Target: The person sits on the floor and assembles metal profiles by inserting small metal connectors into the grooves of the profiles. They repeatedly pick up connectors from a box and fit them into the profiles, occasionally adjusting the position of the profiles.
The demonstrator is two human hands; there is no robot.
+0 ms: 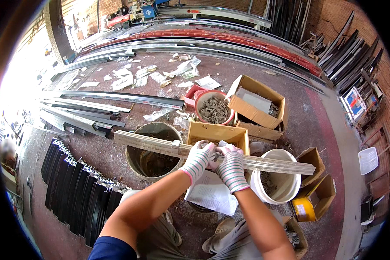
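My left hand (199,159) and my right hand (229,168), both in white striped knit gloves, meet over the middle of a long bundle of pale metal strips (277,165). Fingers of both hands are pinched together around something small; the gloves cover most of it, so its kind does not show. A small metal clip (175,146) sits around the strips left of my hands. Just behind my hands stands an open wooden box (221,133). Below them hangs or lies a printed paper sheet (210,193).
The strips lie across a dark bucket (136,167) and a white bucket (295,190). Behind are a red-rimmed tub (229,117) of small metal parts and a cardboard box (264,97). Black profiles (80,186) lie left; metal profiles (125,99) lie farther off.
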